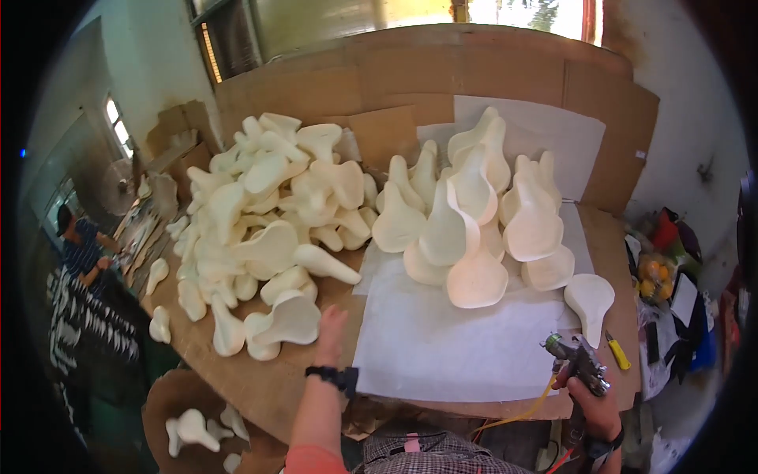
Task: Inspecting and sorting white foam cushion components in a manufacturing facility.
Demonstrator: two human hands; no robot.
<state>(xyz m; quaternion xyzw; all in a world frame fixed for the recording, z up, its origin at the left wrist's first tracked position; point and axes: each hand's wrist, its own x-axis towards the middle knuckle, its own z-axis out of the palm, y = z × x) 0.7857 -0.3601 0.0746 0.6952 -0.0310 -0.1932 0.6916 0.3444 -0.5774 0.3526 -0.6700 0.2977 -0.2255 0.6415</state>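
By the near right edge of the table (617,272), I had my right hand (598,409) wrapped around a spray gun (582,366). My left hand (332,330), stretched out and ungripping, was near a pale seat-shaped piece (294,319); I couldn't tell if they touched. Pale pieces (260,189) were heaped far left.

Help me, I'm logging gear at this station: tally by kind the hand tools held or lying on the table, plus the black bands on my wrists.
Spray gun, in your right hand: 1
Yellow-handled tool: 1
Black wristbands, one per wrist: 2
Total: 4
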